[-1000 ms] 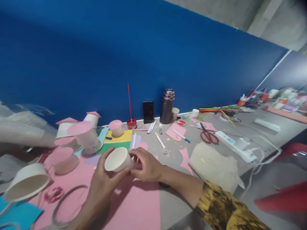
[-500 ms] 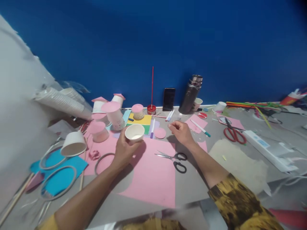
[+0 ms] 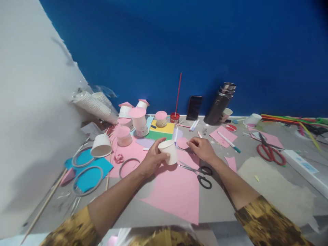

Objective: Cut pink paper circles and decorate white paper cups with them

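A white paper cup (image 3: 169,152) is held in my left hand (image 3: 153,159), tilted with its rim up and to the left, above a pink paper sheet (image 3: 179,198). My right hand (image 3: 203,148) has its thumb and fingers pinched together at the right edge of a pink paper circle (image 3: 182,143). Whether the pinch grips the circle or something small, I cannot tell. Black-handled scissors (image 3: 202,170) lie partly spread on the sheet, below my right hand. Left of my left hand stand several cups topped with pink paper, among them a tall one (image 3: 139,123).
A white cup (image 3: 101,145) lies on its side near grey rings (image 3: 88,181) and blue paper (image 3: 107,167). At the back are a phone (image 3: 194,107), a black flask (image 3: 220,104) and a red stick stand (image 3: 174,118). Red-handled scissors (image 3: 271,153) and a power strip (image 3: 306,167) lie right.
My left hand has tipped the cup, so its side now shows instead of its inside. My right hand has come down to the pink circle's edge. The view has swung left.
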{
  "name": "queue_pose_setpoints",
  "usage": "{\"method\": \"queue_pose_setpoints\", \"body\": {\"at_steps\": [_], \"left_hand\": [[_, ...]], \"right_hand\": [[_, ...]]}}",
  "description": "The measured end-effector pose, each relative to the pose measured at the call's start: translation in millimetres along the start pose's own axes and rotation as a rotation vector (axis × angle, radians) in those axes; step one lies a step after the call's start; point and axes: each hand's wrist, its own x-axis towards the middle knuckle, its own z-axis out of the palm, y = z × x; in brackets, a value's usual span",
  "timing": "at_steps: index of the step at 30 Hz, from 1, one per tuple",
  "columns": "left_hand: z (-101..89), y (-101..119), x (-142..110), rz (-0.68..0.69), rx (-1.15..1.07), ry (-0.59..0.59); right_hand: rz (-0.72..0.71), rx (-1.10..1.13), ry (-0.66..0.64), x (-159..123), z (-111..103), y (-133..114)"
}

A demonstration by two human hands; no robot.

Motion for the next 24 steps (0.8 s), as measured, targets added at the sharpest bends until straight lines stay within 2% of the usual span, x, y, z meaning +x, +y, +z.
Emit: {"method": "queue_pose_setpoints", "body": {"at_steps": [3, 5, 7, 9, 12, 15, 17, 20, 22, 24], "left_hand": [[-0.6, 3.5, 2.0, -0.079, -0.228, 0.000], [0.0, 5.3, 2.2, -0.081, -0.278, 0.011], [1.1, 4.9, 1.2, -0.076, -0.248, -0.015], [2.6, 2.0, -1.0, -0.101, -0.170, -0.111], [4.4, -4.4, -5.3, -0.160, 0.004, -0.232], [4.3, -8.2, -7.7, -0.076, 0.146, -0.185], [3.3, -7.9, -7.6, 0.026, 0.166, -0.144], [1.5, -5.0, -6.0, 0.108, 0.207, -0.067], [0.1, -3.2, -5.2, 0.122, 0.266, -0.030], [-1.2, -2.1, -4.9, 0.118, 0.273, -0.045]], "right_hand": [[0.012, 0.018, 0.016, 1.5, 0.7, 3.5], [0.016, 0.052, 0.028, 2.2, 0.9, 5.0], [0.011, 0.115, 0.023, 1.0, 1.0, 2.8], [-0.013, 0.203, -0.016, -3.2, 1.1, -4.4], [-0.073, 0.444, -0.198, -13.1, 2.0, -20.7], [-0.030, 0.620, -0.346, -20.7, 4.9, -32.6], [0.065, 0.699, -0.336, -22.1, 7.9, -34.8], [0.167, 0.841, -0.365, -22.1, 11.8, -33.8], [0.159, 0.843, -0.423, -23.2, 13.6, -33.7], [0.131, 0.802, -0.434, -24.5, 14.9, -34.6]]}}
